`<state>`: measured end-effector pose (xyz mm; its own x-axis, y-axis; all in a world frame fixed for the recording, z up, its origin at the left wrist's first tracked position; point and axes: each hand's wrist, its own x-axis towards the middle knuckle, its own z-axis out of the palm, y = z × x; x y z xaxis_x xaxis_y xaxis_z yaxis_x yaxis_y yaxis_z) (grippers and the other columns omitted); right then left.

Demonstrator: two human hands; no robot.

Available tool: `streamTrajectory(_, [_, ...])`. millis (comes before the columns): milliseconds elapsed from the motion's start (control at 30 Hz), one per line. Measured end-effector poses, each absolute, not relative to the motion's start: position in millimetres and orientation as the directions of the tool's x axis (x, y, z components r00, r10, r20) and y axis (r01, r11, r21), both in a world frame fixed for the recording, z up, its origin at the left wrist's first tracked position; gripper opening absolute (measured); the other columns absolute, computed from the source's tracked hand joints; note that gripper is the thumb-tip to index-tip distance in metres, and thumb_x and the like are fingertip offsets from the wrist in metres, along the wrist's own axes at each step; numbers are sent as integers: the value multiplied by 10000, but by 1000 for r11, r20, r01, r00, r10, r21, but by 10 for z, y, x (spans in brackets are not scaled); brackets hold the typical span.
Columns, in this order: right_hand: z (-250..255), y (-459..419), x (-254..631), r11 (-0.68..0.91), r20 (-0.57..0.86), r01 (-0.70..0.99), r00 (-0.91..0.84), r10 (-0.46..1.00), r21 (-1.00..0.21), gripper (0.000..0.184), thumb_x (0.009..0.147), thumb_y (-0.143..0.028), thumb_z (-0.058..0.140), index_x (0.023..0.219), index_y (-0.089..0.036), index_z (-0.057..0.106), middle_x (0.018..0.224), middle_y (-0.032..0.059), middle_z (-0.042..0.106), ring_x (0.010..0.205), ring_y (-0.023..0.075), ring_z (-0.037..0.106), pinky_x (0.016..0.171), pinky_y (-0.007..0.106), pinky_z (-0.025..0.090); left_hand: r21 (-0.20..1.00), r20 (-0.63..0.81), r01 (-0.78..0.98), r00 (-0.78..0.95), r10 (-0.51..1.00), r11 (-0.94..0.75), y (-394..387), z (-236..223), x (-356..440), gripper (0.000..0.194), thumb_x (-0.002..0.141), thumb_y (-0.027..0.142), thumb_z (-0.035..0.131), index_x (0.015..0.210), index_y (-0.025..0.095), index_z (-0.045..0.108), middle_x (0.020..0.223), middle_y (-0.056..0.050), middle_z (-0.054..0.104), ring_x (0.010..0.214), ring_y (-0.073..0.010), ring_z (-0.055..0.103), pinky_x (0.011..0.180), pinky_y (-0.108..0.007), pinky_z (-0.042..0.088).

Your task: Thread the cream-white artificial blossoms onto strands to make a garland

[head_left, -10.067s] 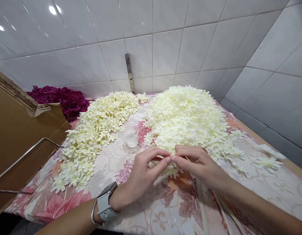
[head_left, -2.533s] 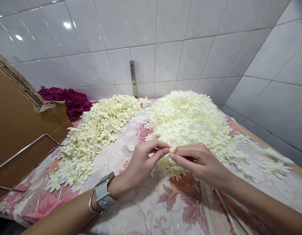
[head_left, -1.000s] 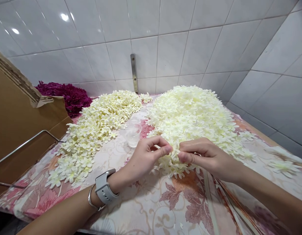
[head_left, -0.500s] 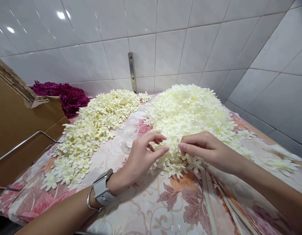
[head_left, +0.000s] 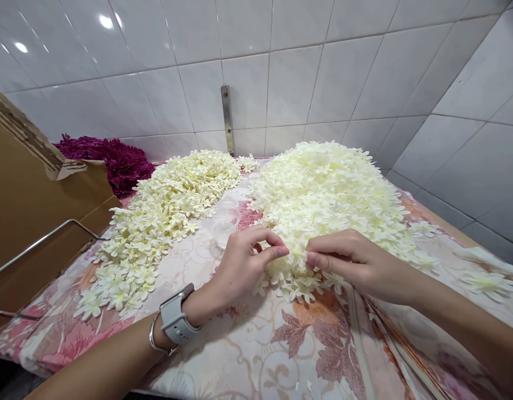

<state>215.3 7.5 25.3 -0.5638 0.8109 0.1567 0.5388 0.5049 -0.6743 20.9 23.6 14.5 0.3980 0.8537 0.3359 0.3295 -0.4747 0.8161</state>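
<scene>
My left hand (head_left: 249, 261), with a grey-banded watch (head_left: 177, 319) and a bangle on its wrist, pinches the edge of a white flower (head_left: 297, 255) between thumb and forefinger. Opposite it, my right hand (head_left: 350, 258) has thumb and fingers closed at the same flower's other side. Many similar flowers lie right behind, so the flower's outline is hard to separate. Both hands are over the front edge of a large heap of white flowers (head_left: 327, 183) with pale yellow centres.
A second heap of cream flowers (head_left: 156, 216) stretches along the left. Behind it are purple flowers (head_left: 119, 164), beside a cardboard box (head_left: 44, 216). A clear plastic cup (head_left: 221, 228) sits between the heaps. Thin stems (head_left: 400, 344) lie at front right on the floral cloth (head_left: 240, 355).
My left thumb and forefinger, apart before, have closed together at the flower. My right fingertips stay pinched in nearly the same place. The view has shifted slightly.
</scene>
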Motion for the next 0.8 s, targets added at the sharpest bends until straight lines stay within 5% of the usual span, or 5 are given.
streamTrajectory(300, [221,58,2131,496,148,504,-581,800,-707,395,918,-411,372,598,-184,416,537,-33,373,496,92,363,475,234,265,718,441,309,490,752,-623,170,122,198,189,747,309,675,870,169,649,852,-32,674,771,-149,600,661,-239,459])
streamTrajectory(500, [214,61,2110,506,148,529,-577,803,-682,367,923,-380,353,612,-188,393,547,-30,382,503,97,368,482,234,269,656,477,327,519,710,-680,161,85,213,171,820,134,549,932,166,674,903,-47,709,814,-151,642,721,-240,485])
streamTrajectory(800, [184,-32,2009,611,263,631,-561,785,-477,324,918,-242,336,600,-184,349,535,-31,391,482,87,362,486,228,269,145,735,511,518,437,-848,82,-12,239,151,821,113,506,873,105,648,793,-83,708,710,-174,656,637,-279,534])
